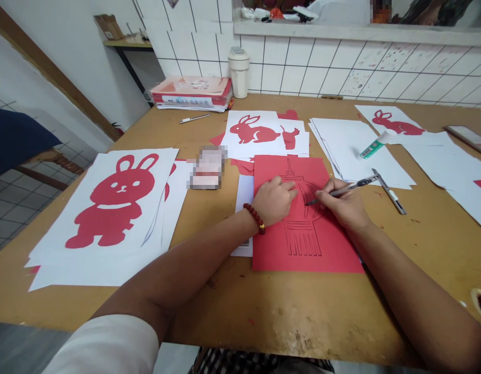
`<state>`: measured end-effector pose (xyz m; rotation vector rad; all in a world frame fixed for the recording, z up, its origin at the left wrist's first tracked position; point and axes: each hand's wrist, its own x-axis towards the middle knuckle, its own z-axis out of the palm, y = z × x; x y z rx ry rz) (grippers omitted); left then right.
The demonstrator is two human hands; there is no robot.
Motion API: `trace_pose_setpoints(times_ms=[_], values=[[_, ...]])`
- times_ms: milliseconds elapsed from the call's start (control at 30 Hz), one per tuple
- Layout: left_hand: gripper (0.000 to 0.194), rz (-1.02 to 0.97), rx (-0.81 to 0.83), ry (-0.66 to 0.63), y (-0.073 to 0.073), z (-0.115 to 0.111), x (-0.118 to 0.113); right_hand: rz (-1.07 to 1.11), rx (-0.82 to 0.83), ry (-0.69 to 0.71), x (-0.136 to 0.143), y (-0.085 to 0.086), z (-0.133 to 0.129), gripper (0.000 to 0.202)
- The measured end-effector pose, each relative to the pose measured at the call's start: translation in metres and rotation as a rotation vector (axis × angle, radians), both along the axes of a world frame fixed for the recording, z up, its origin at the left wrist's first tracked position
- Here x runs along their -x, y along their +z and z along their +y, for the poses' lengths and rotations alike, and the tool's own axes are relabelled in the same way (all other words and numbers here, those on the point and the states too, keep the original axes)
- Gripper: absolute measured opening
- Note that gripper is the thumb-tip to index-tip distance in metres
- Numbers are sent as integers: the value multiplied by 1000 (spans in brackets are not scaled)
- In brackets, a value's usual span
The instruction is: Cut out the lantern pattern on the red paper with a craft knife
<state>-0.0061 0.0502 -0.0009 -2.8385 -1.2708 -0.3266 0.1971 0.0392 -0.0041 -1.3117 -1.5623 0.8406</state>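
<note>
A red sheet of paper [269,254] lies on the brown table, with a lantern shape and its tassel outlined on it in dark lines. My left hand [276,200] rests on the sheet's left half, fingers bent and pressed together over the drawing; whether anything is under them is hidden. In my right hand [344,203] is a dark pen [355,185], its tip touching the lantern's right part. A white sheet [246,197] shows from beneath the red paper's left edge.
White sheets with a red rabbit [118,195] lie left. Behind are another rabbit sheet [250,140], a paper stack [191,93] and a white cup [239,72]. A glue stick [375,147], a craft knife [390,192], more white sheets [351,135] and a phone [468,137] lie right.
</note>
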Motion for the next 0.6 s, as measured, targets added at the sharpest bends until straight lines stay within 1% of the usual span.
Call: trace_pose_setpoints(times_ms=[300, 600], values=[[31, 20, 13, 0, 2, -1, 0, 4, -10, 14, 0, 0, 1, 25], [32, 21, 13, 3, 1, 0, 0, -3, -6, 26, 2, 3, 0, 28]])
